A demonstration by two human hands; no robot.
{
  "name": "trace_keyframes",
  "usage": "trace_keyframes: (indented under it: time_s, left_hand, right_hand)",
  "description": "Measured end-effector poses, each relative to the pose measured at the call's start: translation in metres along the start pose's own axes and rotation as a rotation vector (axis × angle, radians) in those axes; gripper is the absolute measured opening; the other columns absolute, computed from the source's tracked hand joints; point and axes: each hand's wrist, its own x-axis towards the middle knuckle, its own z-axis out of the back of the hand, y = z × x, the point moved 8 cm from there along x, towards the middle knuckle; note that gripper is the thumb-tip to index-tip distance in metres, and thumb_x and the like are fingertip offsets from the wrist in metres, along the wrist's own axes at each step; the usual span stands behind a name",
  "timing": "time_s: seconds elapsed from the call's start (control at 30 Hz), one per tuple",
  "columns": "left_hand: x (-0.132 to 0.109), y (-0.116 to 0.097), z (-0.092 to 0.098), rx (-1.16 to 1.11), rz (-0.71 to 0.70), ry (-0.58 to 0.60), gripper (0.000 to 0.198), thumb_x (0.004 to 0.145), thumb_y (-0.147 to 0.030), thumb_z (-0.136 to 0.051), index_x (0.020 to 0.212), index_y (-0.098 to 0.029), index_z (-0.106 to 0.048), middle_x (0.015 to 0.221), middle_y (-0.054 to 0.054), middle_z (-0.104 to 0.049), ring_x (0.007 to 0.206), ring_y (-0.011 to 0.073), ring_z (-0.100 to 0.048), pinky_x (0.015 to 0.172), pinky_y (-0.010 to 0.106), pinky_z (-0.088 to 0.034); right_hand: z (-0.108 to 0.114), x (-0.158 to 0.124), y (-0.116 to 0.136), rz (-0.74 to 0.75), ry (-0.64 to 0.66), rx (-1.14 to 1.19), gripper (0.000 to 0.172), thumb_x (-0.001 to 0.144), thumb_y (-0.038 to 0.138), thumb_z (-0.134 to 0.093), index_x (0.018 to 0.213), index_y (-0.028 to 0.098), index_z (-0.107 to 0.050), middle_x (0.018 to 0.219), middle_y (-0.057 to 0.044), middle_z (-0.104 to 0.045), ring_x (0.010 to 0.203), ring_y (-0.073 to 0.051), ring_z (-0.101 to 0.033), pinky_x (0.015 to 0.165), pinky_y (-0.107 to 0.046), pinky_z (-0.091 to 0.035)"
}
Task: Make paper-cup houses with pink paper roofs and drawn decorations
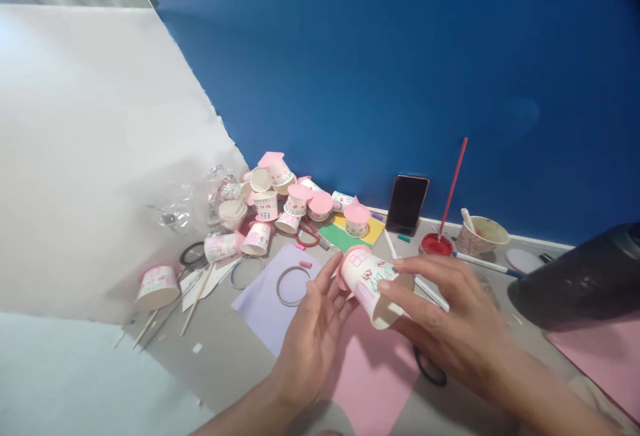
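A white paper cup [373, 283], drawn on with a pink window, red flowers and green grass, is tilted in front of me with its open mouth toward the lower right. My right hand [450, 309] grips it near the mouth, fingers and thumb on either side. Pink paper [346, 268] covers the cup's far end, on the left. Against that end lies my left hand [317, 323], palm up, its thumb apart from the cup and its fingers partly hidden behind it. Beneath both hands is a pink paper sheet [373, 373].
Several decorated cups [295, 203] with pink tops are heaped at the back left. A lilac sheet [270, 289] carries a grey ring [294, 286]. Further right stand a phone [407, 205], a red paint pot [436, 245], a cup [483, 236] and a dark bottle [575, 283].
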Motion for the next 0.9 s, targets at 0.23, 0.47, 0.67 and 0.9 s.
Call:
trace_keyframes:
  time_s: [0.23, 0.47, 0.67, 0.9]
  left_hand:
    - [0.017, -0.021, 0.001, 0.069, -0.023, -0.036, 0.047, 0.097, -0.057, -0.065, 0.119, -0.018, -0.078, 0.126, 0.013, -0.076, 0.131, 0.0342, -0.063, 0.113, 0.046, -0.050]
    - [0.017, -0.023, -0.005, 0.239, -0.230, 0.017, 0.054, 0.099, -0.061, -0.061, 0.141, -0.028, -0.067, 0.155, 0.010, -0.061, 0.149, 0.0345, -0.049, 0.117, 0.046, -0.046]
    - [0.013, -0.040, -0.002, 0.556, -0.465, -0.026, 0.045, 0.099, -0.047, -0.067, 0.139, -0.028, -0.067, 0.151, 0.012, -0.061, 0.138, 0.0340, -0.059, 0.115, 0.048, -0.049]
    - [0.016, -0.046, -0.004, 0.598, -0.518, -0.053, 0.044, 0.101, -0.049, -0.063, 0.140, -0.029, -0.069, 0.158, 0.009, -0.057, 0.150, 0.0343, -0.048, 0.121, 0.048, -0.045]
  right_hand:
    - [0.003, -0.002, -0.013, -0.080, -0.016, 0.239, 0.042, 0.097, 0.020, -0.067, 0.138, 0.028, -0.058, 0.131, -0.010, -0.056, 0.122, -0.026, -0.058, 0.097, -0.039, -0.057]
    - [-0.025, -0.021, -0.063, -0.584, -0.017, 0.605, 0.054, 0.091, 0.037, -0.076, 0.141, 0.034, -0.056, 0.140, -0.009, -0.061, 0.123, -0.027, -0.065, 0.094, -0.037, -0.061]
    - [-0.037, -0.033, -0.076, -0.827, 0.004, 0.766, 0.061, 0.083, 0.047, -0.083, 0.137, 0.032, -0.061, 0.135, -0.009, -0.067, 0.100, -0.024, -0.071, 0.087, -0.038, -0.063]
    - [-0.063, -0.038, -0.082, -1.040, 0.080, 1.101, 0.066, 0.079, 0.065, -0.081, 0.130, 0.024, -0.066, 0.128, -0.014, -0.074, 0.117, -0.032, -0.071, 0.092, -0.041, -0.063]
